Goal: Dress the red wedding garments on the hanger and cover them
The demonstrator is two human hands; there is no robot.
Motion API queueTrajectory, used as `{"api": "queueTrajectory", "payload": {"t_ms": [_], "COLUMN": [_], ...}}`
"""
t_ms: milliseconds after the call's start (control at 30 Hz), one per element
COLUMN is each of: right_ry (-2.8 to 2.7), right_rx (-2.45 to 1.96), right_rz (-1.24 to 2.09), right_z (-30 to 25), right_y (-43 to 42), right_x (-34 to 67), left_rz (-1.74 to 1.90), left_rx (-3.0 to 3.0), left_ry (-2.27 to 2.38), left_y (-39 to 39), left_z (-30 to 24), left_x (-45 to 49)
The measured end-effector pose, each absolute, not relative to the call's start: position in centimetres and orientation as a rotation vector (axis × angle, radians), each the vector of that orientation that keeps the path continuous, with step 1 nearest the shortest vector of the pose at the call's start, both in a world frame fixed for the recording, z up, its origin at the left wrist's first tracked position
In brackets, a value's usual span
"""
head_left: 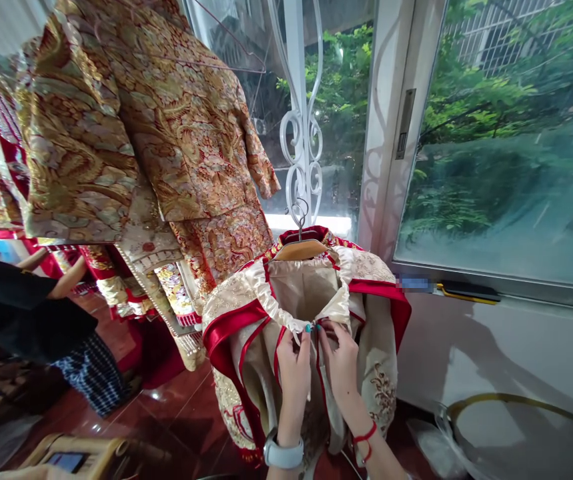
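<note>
A cream embroidered jacket with red trim [233, 295] hangs on a wooden hanger [300, 250] in front of me. Its front falls open and the pale lining shows. A gathered cream satin collar piece [276, 310] runs round the neck opening. At the bottom of that opening, my left hand [293, 363] pinches one end of the collar piece, a thin cream tie hanging beside it. My right hand [339, 350] pinches the other end, its fingertips almost touching the left ones. Whatever small fastening lies between the fingertips is too small to make out.
Gold brocade garments [191, 133] hang at the left. A white scrolled window bar [299, 133] carries the hanger's hook. A window [506, 153] is on the right, a black-and-yellow tool [469, 292] on its ledge. Another person [26, 300] bends at far left, near a bamboo stool [81, 453].
</note>
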State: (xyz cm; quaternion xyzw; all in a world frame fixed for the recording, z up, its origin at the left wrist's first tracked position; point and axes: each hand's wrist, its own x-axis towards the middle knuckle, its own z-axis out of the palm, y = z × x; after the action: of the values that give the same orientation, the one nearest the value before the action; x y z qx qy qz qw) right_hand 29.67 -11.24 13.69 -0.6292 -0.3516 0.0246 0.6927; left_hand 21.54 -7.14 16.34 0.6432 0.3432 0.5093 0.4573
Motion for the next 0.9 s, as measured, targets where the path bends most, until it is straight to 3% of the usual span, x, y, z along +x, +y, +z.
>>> {"api": "queueTrajectory", "payload": {"t_ms": [433,633,900], "right_ry": [-0.884,-0.804,-0.927], "right_rx": [-1.426,-1.496,-1.495], "right_rz": [0.111,-0.116,-0.057], "right_z": [13.5,13.3,13.5], "right_y": [-12.2,-12.3,-11.3], "right_x": [30.5,28.5,29.2], "left_rz": [1.280,1.200,1.232], "left_rx": [1.741,1.688,1.709], "left_ry": [0.816,0.772,0.703], "left_y": [-6.4,-6.1,-6.0], "left_z": [15.5,15.3,15.8], "left_x": [22.3,21.9,21.8]}}
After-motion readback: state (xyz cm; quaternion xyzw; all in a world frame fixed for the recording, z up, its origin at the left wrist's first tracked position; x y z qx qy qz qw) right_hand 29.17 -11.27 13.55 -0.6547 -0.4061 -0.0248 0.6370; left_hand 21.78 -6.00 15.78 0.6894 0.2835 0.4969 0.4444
